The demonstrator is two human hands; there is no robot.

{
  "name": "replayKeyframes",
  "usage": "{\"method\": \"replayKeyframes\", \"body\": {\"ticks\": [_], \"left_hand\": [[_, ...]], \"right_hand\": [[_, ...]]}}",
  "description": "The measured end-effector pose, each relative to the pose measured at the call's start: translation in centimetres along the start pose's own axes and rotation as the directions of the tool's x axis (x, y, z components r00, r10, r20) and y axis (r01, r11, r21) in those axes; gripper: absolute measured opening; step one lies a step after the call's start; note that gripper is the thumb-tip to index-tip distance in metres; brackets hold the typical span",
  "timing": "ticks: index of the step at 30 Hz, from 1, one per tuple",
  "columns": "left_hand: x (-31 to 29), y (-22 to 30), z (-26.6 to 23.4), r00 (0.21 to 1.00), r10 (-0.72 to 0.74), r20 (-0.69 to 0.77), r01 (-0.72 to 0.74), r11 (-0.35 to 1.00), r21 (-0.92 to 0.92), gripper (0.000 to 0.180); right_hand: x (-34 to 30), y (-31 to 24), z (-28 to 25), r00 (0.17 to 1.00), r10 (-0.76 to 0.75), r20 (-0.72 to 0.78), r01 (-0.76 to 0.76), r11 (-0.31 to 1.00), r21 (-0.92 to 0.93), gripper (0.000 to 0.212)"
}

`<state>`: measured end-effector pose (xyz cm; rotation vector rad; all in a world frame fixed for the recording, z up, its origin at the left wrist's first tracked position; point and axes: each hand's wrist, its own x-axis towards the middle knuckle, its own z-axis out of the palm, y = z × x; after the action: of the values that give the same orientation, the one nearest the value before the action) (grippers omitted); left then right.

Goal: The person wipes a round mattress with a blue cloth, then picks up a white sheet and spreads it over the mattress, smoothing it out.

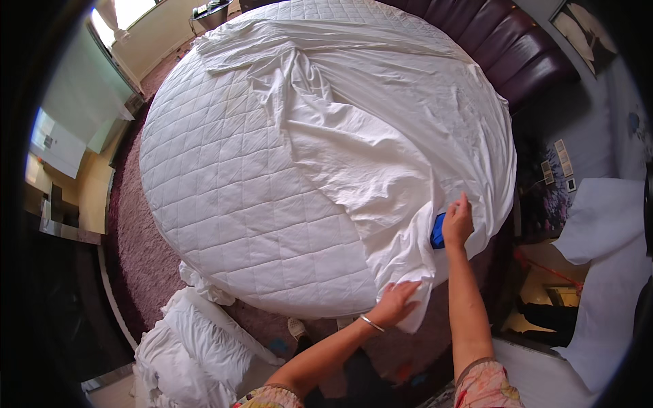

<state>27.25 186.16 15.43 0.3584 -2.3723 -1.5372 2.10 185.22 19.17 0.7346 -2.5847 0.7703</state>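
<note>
A loose white sheet (367,146) lies in folds over the right side of a round mattress (231,183) with a white quilted cover. My left hand (398,304), with a silver bangle at the wrist, is closed on the sheet's near edge, and a corner hangs below it. Farther right, my right hand (458,223) rests on the sheet with a finger stretched forward; its other fingers are partly hidden. Against its left side is a flat, bright blue thing (437,231), whose kind I cannot make out.
Bunched white bedding (194,340) sits on the purple carpet (146,238) at the near left. A dark padded headboard (503,44) curves round the far right. White cloth (605,272) hangs at the right. A small dark table (209,15) stands at the far left.
</note>
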Motion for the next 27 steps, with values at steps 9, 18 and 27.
{"method": "replayKeyframes", "body": {"ticks": [9, 18, 27], "left_hand": [[2.4, -15.9, -4.0, 0.81, -0.524, -0.261, 0.546, 0.838, 0.012, 0.034], [11.6, -22.3, -6.6, 0.533, -0.742, -0.406, 0.662, 0.665, -0.347, 0.042], [8.7, -16.9, -8.7, 0.513, -0.63, -0.583, 0.51, 0.77, -0.383, 0.028]], "right_hand": [[-11.8, -2.3, 2.8, 0.72, -0.194, 0.667, 0.22, 0.974, 0.046, 0.036], [-16.4, -2.7, 10.4, 0.608, -0.204, 0.767, 0.274, 0.961, 0.039, 0.026], [-14.7, -2.3, 5.6, 0.588, -0.291, 0.755, 0.229, 0.955, 0.19, 0.019]]}}
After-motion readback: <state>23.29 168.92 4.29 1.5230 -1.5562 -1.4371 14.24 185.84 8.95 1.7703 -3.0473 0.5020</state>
